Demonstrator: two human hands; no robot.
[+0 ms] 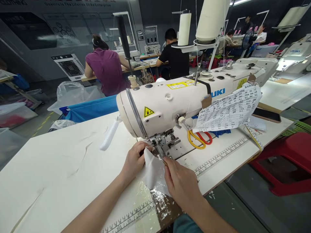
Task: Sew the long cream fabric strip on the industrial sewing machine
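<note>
A white sewing machine (160,103) stands on the white table, its needle area low at the centre. Just left of the presser foot, my left hand (134,158) has its fingers closed on the upper edge of a piece of white fabric (153,170). My right hand (181,181) is at the fabric's right side, thumb and fingers pinched close to the metal parts of the machine. What lies between those fingertips is too small to make out. The fabric hangs down between both hands over the table's front edge.
Scissors with yellow and red handles (199,139) lie right of the needle area. A handwritten sheet (224,108) leans on the machine. Farther right are a phone (266,115), a tape measure (254,137) and a red stool (286,165). Several people sit at machines behind.
</note>
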